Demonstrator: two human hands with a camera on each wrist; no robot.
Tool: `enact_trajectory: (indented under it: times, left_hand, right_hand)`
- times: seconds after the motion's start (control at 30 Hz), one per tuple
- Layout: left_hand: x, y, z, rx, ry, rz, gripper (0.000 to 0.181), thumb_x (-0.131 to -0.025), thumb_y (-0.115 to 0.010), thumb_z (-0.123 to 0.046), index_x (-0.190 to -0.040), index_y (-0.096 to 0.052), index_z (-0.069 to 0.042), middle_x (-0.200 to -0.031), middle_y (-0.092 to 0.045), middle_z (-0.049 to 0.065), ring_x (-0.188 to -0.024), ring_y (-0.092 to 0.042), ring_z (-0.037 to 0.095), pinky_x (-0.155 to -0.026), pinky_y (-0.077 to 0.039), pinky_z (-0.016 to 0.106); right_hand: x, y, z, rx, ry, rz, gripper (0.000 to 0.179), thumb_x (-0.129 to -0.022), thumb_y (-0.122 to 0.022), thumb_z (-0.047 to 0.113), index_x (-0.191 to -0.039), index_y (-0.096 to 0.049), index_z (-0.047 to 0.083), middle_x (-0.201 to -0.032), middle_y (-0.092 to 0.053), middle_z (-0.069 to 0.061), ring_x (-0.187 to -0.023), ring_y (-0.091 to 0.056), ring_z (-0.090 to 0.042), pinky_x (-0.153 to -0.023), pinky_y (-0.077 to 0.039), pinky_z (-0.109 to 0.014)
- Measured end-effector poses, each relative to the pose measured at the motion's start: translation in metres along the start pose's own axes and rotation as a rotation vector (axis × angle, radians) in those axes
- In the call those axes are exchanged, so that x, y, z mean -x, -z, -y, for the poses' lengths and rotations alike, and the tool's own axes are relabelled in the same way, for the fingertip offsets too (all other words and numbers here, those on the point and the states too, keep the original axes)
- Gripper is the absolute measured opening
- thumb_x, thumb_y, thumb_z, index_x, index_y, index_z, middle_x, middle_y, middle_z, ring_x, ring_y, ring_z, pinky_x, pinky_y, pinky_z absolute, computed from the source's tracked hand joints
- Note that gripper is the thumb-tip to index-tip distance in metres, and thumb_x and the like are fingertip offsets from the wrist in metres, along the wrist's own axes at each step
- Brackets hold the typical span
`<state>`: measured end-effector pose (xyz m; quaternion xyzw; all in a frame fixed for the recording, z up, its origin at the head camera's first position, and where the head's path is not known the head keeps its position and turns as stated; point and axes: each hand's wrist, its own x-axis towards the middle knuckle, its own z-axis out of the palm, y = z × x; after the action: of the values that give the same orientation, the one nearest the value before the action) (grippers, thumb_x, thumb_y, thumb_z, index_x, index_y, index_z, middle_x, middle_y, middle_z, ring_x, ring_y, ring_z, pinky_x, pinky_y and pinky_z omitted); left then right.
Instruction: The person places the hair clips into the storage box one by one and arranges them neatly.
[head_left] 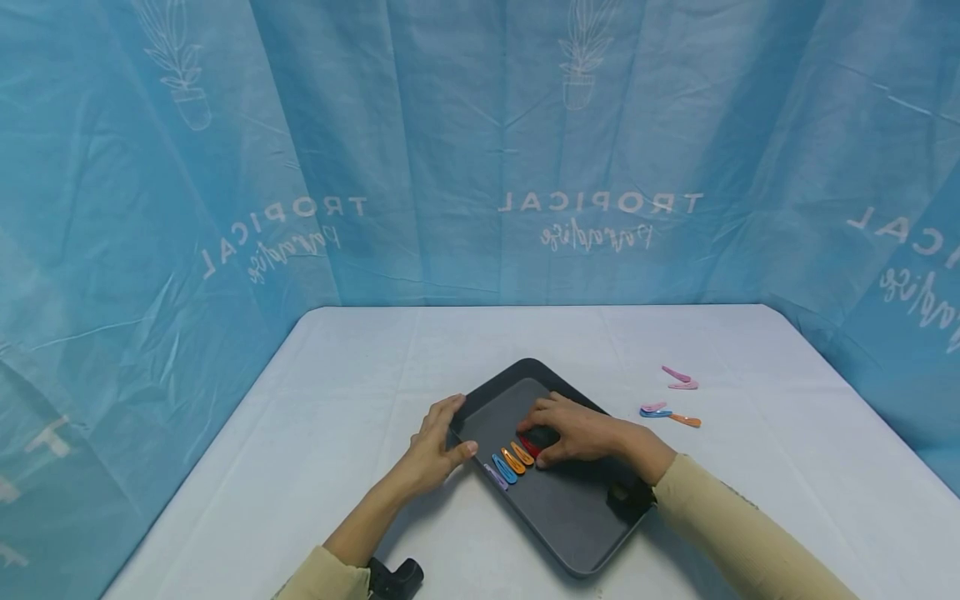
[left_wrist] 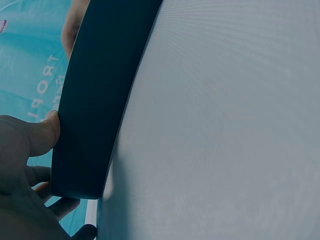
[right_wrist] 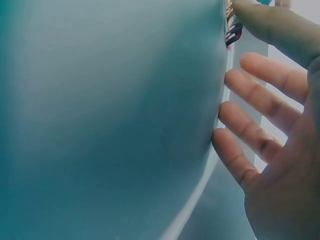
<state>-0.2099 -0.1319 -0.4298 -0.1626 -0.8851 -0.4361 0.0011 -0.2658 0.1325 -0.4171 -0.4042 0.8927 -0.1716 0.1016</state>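
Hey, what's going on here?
A person is working with snap hair clips in a dark gray tray. The left grip touches the tray's edge, while the right grip is at the red clip. A purple clip, a blue clip and two orange clips line up beside it; more clips lie to the right on the white table.

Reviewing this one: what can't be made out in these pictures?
Head view: part of the red clip and whatever lies under the right hand, which covers them.
Head view: whether the blue and orange clips outside the tray are joined; too small.
Left wrist view: the tray's inside, hidden by its outer wall.
Right wrist view: the row of clips, blurred, partly behind the thumb and cut off by the top edge.
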Motion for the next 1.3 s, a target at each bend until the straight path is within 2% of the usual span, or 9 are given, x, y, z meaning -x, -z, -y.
enact_trajectory:
  times: [0.27, 0.5, 0.73, 0.9, 1.07, 1.3]
  left_hand:
    - [0.000, 0.000, -0.001, 0.010, 0.007, 0.002, 0.070, -0.089, -0.064, -0.019, -0.147, -0.028, -0.005, -0.151, -0.026, 0.016, -0.142, -0.020, 0.039, -0.103, -0.006, 0.075]
    - [0.001, 0.000, -0.002, 0.009, -0.004, -0.005, 0.070, -0.089, -0.064, -0.019, -0.147, -0.028, -0.004, -0.150, -0.027, 0.016, -0.141, -0.021, 0.040, -0.103, -0.007, 0.075]
    - [0.001, 0.001, -0.002, 0.005, -0.006, -0.004, 0.069, -0.089, -0.063, -0.019, -0.147, -0.029, -0.004, -0.150, -0.028, 0.017, -0.141, -0.022, 0.041, -0.103, -0.008, 0.075]
    - [0.001, 0.001, -0.002, 0.011, 0.002, -0.003, 0.069, -0.089, -0.063, -0.018, -0.147, -0.028, -0.005, -0.151, -0.026, 0.016, -0.142, -0.021, 0.039, -0.104, -0.008, 0.074]
    - [0.000, 0.001, 0.000, 0.009, -0.009, -0.005, 0.070, -0.089, -0.064, -0.019, -0.147, -0.028, -0.004, -0.151, -0.026, 0.017, -0.141, -0.021, 0.040, -0.103, -0.008, 0.074]
    - [0.001, 0.000, 0.000, 0.011, -0.009, 0.002, 0.070, -0.089, -0.064, -0.019, -0.147, -0.028, -0.004, -0.151, -0.027, 0.017, -0.141, -0.022, 0.040, -0.103, -0.010, 0.073]
  right_hand:
    - [0.006, 0.015, 0.005, -0.073, -0.031, -0.086, 0.048, -0.083, -0.071, 0.031, -0.127, -0.059, 0.015, -0.120, -0.058, 0.002, -0.111, -0.050, -0.016, -0.094, -0.047, -0.040]
    - [0.019, 0.036, 0.003, -0.076, -0.055, -0.215, 0.048, -0.084, -0.071, 0.030, -0.126, -0.059, 0.011, -0.119, -0.060, -0.002, -0.110, -0.051, -0.024, -0.089, -0.046, -0.042]
    - [0.038, 0.051, -0.009, -0.011, -0.160, -0.364, 0.047, -0.081, -0.073, 0.031, -0.123, -0.062, 0.012, -0.113, -0.062, -0.003, -0.104, -0.052, -0.021, -0.084, -0.047, -0.041]
    - [0.056, 0.058, -0.023, -0.009, -0.211, -0.428, 0.046, -0.081, -0.073, 0.029, -0.122, -0.062, 0.010, -0.111, -0.063, -0.007, -0.105, -0.052, -0.024, -0.084, -0.048, -0.044]
    - [0.072, 0.060, -0.035, 0.000, -0.283, -0.471, 0.047, -0.082, -0.072, 0.029, -0.122, -0.061, 0.008, -0.111, -0.063, -0.011, -0.106, -0.053, -0.029, -0.083, -0.048, -0.048]
    - [0.089, 0.054, -0.049, 0.005, -0.463, -0.477, 0.048, -0.083, -0.071, 0.032, -0.121, -0.061, 0.004, -0.113, -0.062, -0.017, -0.104, -0.052, -0.034, -0.077, -0.048, -0.047]
